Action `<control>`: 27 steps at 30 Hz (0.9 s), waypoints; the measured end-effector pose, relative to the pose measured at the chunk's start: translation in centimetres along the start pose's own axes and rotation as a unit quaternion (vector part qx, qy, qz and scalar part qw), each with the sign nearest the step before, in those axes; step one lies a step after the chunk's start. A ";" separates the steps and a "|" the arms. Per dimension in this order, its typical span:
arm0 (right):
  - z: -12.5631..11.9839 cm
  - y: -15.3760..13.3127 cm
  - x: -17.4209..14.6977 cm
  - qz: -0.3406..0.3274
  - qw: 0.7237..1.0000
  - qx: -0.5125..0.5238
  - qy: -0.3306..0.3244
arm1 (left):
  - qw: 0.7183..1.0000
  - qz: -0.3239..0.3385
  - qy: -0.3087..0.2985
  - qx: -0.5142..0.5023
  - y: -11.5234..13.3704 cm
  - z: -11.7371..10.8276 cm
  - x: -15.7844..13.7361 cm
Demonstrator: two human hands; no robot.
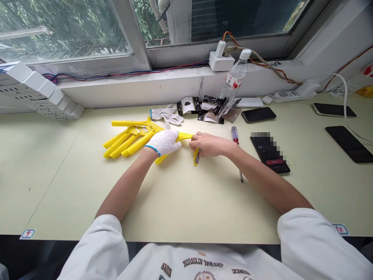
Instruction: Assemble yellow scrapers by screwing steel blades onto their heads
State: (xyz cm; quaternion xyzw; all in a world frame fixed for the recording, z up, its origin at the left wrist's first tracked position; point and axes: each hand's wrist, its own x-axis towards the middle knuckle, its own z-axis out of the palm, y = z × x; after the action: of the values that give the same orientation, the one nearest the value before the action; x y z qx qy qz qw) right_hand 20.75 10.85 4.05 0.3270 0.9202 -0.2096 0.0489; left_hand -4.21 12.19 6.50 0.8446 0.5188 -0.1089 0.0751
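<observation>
My left hand (165,142), in a white knit glove with a blue cuff, is closed around a yellow scraper (184,136); its handle end shows below the glove. My right hand (210,144), bare, has its fingers curled on the scraper's head end. A yellow and grey edge (196,157) sticks out beneath those fingers, and the rest is hidden by them. Beside the left glove lies a pile of several similar yellow scrapers (131,147). Behind the pile rests a loose white glove (167,115). A screwdriver (234,135) with a clear and red handle lies partly under my right forearm.
Black packaging cards (214,104) lie at the back, near a plastic bottle (234,79). Several phones, one with a lit screen (269,152), are on the right. A power strip (287,95) runs along the wall. White boxes (37,91) stand at the left.
</observation>
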 end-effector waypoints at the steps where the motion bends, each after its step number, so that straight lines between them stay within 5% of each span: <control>1: -0.1 0.0 -0.1 0.010 1.000 0.008 -0.008 | 1.000 -0.007 0.001 0.001 0.0 0.1 0.1; 6: -1.3 -0.3 -0.9 0.083 0.992 0.055 -0.075 | 1.000 -0.019 0.005 0.004 -0.4 0.8 0.6; 11: -3.8 0.7 -2.6 0.057 0.988 0.116 -0.084 | 0.998 -0.046 0.053 0.001 0.2 0.8 0.3; 14: -6.1 2.1 -4.7 0.097 0.986 0.126 -0.053 | 0.994 0.036 0.104 -0.005 1.7 0.5 -0.4; 18: -8.2 3.7 -7.3 0.162 0.982 0.101 0.013 | 0.981 0.192 -0.014 -0.040 4.7 1.2 -1.0; 27: -9.0 4.6 -8.1 0.204 0.975 0.080 0.036 | 0.980 0.200 -0.007 0.004 8.4 3.6 1.8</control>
State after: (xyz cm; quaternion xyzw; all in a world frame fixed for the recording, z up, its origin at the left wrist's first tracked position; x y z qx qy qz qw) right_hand 30.37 13.07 12.42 0.5180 0.8154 -0.2566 0.0312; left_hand 3.69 9.08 2.69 0.9309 0.3380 -0.1000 0.0957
